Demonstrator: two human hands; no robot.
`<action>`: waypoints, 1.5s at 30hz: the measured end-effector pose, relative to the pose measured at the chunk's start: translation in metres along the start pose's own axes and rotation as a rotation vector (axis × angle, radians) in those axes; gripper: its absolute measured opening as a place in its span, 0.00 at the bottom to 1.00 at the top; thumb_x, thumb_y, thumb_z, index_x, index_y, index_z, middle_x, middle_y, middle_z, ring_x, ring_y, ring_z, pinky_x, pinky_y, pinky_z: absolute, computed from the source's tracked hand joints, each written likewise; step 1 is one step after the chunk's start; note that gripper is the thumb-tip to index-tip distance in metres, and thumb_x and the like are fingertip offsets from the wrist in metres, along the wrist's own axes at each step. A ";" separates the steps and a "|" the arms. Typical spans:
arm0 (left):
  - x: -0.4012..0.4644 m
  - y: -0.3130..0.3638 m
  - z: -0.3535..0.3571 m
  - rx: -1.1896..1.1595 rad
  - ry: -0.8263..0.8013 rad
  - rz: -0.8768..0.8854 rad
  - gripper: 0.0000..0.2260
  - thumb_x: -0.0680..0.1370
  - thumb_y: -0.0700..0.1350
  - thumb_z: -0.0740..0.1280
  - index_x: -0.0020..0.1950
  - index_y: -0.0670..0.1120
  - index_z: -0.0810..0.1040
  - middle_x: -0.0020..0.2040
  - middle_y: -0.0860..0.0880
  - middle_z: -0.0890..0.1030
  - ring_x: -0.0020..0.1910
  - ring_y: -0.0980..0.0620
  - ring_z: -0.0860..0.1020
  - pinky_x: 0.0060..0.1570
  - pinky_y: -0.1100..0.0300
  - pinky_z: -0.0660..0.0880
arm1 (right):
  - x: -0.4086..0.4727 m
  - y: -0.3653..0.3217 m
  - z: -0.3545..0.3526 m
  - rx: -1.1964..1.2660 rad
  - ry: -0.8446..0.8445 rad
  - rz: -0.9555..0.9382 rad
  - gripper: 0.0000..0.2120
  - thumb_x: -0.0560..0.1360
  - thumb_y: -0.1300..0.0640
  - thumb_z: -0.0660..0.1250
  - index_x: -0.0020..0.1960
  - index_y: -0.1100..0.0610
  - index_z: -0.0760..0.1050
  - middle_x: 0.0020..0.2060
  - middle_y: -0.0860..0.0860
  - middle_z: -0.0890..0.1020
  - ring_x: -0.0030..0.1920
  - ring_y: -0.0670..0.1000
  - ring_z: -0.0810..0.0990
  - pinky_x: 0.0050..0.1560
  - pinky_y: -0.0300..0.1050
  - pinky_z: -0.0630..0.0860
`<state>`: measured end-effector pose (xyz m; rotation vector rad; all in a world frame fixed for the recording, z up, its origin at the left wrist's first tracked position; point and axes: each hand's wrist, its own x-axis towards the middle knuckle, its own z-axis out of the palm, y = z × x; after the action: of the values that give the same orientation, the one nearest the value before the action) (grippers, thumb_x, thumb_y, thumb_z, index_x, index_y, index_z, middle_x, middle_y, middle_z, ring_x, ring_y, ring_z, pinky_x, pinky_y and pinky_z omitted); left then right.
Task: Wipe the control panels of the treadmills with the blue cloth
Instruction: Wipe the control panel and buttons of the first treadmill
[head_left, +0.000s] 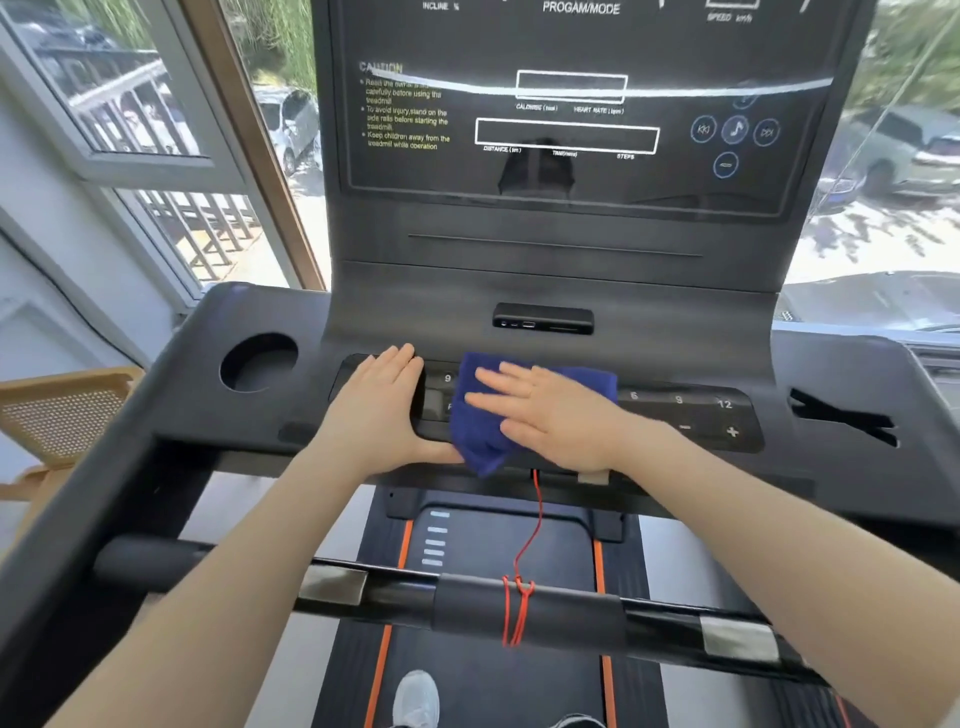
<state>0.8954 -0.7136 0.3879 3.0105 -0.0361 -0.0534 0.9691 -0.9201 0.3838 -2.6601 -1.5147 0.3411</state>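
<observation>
Sunlit window behind the treadmill console (566, 291): right hand (550, 415), fingers flat, presses the blue cloth (483, 431) on the button strip (691, 415); left hand (384, 410) rests flat, grasping nothing. Sweep with even pressure.

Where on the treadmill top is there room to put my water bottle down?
The round cup hole left of the left hand is free. Bare ledge lies right of the 12 button. The middle is crowded: both hands, with the right hand flat on the blue cloth.
</observation>
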 end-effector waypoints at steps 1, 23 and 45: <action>0.000 0.001 0.000 -0.012 0.003 -0.010 0.55 0.60 0.75 0.65 0.75 0.42 0.54 0.77 0.46 0.53 0.75 0.48 0.51 0.72 0.55 0.47 | -0.004 0.000 0.001 0.017 -0.010 -0.039 0.22 0.83 0.54 0.50 0.76 0.48 0.52 0.76 0.47 0.49 0.76 0.49 0.45 0.72 0.46 0.44; 0.019 0.028 -0.008 -0.018 0.007 0.065 0.54 0.62 0.74 0.61 0.76 0.44 0.46 0.77 0.48 0.47 0.76 0.49 0.44 0.73 0.54 0.44 | -0.069 0.068 -0.001 0.035 0.282 0.353 0.20 0.83 0.56 0.51 0.74 0.53 0.58 0.75 0.51 0.57 0.75 0.51 0.52 0.71 0.38 0.43; 0.067 0.041 -0.004 -0.028 -0.053 0.550 0.53 0.65 0.70 0.65 0.76 0.43 0.44 0.77 0.47 0.46 0.76 0.50 0.46 0.73 0.58 0.42 | -0.076 0.054 0.021 -0.003 0.407 0.974 0.22 0.81 0.53 0.49 0.73 0.57 0.63 0.74 0.56 0.61 0.72 0.59 0.60 0.69 0.54 0.59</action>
<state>0.9617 -0.7553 0.3949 2.8555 -0.8486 -0.0772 0.9729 -1.0138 0.3664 -2.9970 -0.0529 -0.1760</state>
